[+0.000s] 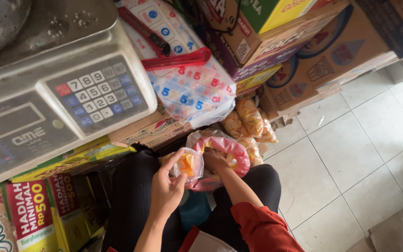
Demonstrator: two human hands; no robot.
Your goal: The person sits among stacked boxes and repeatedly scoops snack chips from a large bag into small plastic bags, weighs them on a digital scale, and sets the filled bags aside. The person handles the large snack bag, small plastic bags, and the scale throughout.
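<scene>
My left hand [166, 186] grips a small clear plastic bag [188, 164] with orange snack pieces inside, held over my lap. My right hand [214, 161], its arm in a red sleeve, reaches into the mouth of a large pink-rimmed plastic bag [234, 148] holding more orange snacks; its fingers are partly hidden inside, and whether they hold anything does not show. The two bags touch each other between my knees, which are in black trousers.
A grey digital weighing scale [47, 93] with a keypad stands at upper left on cardboard boxes. A red sealer tool [173, 58] lies on a printed plastic pack. Stacked cartons [323, 56] fill the top. Filled snack bags [250, 121] rest on the white tiled floor [350, 154].
</scene>
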